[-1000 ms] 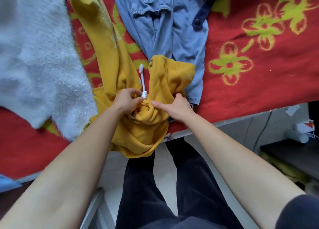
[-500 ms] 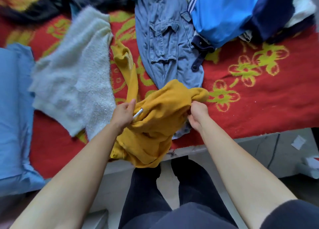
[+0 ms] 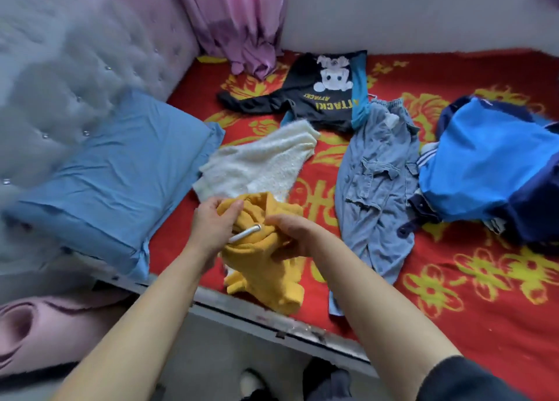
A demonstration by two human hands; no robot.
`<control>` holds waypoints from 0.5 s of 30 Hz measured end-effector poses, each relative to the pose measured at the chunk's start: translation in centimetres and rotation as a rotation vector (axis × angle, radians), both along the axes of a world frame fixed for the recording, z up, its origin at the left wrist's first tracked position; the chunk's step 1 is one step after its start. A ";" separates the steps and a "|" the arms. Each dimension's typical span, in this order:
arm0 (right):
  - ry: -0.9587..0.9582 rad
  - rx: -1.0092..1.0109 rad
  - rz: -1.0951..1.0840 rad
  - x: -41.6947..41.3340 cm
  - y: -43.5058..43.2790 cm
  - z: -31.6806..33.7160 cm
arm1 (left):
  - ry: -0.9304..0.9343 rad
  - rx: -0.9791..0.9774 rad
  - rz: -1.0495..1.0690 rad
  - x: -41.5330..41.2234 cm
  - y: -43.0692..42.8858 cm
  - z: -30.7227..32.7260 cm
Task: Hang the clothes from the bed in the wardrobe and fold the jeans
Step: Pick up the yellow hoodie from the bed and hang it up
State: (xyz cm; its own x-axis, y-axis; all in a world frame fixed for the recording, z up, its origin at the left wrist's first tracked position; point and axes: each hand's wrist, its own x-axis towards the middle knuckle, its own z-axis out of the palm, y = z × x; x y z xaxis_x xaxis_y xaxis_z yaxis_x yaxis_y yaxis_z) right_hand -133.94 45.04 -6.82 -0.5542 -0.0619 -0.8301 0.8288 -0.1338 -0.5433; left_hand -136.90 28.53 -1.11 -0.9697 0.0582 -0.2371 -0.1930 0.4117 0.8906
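A bunched yellow hoodie [image 3: 266, 267] hangs between both hands above the bed's front edge. My left hand [image 3: 214, 225] grips its upper fold, with a white drawstring end sticking out beside the palm. My right hand [image 3: 290, 234] holds the cloth from the right, fingers curled into it. Light blue jeans [image 3: 375, 195] lie flat on the red bedspread [image 3: 453, 294] just right of the hoodie. A white fluffy sweater [image 3: 260, 161] lies behind the hoodie. Further back is a black printed sweatshirt [image 3: 314, 95]. A blue and navy jacket [image 3: 490, 167] is heaped at the right.
A blue pillow [image 3: 112, 183] leans on the grey tufted headboard [image 3: 75, 68] at the left. A pink curtain [image 3: 242, 22] hangs in the far corner. The bed's metal edge [image 3: 272, 322] runs across below the hoodie. A pink rug [image 3: 45, 331] lies on the floor at left.
The view has risen and pulled back, showing the whole bed. Both hands have lifted the yellow hoodie off the bedspread and gathered it closer together.
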 end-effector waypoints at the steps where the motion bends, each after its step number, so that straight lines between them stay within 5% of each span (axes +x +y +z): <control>1: 0.066 0.057 -0.022 -0.4 -1.8 1.0 | 0.032 0.045 0.088 0.1 -2.1 1.3; 4: 0.275 0.098 -0.129 -0.8 -6.7 5.0 | 0.085 0.204 0.344 0.7 -8.9 4.9; 9: 0.558 -0.248 -0.298 0.1 -15.7 12.8 | 0.111 0.486 0.712 5.3 -20.4 9.4; 15: 0.658 -0.510 -0.152 6.9 -29.2 19.4 | -0.098 0.471 0.529 17.7 -34.5 11.7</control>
